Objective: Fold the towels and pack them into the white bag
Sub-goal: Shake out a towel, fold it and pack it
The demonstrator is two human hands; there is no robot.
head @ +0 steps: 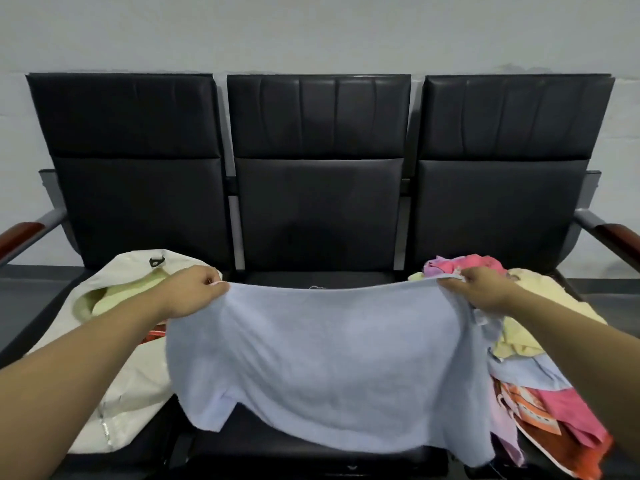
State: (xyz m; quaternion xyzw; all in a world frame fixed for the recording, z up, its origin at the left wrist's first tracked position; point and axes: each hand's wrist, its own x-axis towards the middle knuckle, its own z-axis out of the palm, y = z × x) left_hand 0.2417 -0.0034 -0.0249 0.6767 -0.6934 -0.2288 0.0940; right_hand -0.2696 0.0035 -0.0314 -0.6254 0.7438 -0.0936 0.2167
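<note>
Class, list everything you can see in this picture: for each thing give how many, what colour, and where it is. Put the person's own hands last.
Light blue towel: one, pale blue, held spread over the middle seat.
White bag: one, off-white, lying on the left seat, mouth open.
Yellow towel in bag: one, pale yellow, inside the bag's mouth.
Towel pile: one heap, yellow, pink, purple, light blue and orange, on the right seat; exact count cannot be told.
Seats: three, black, joined in a row against the wall.
Armrests: two, reddish-brown tops, one at each end of the row.
Wall: one, pale grey, behind the seats.
Left hand: one, grips the towel's upper left corner.
Right hand: one, grips the towel's upper right corner.
</note>
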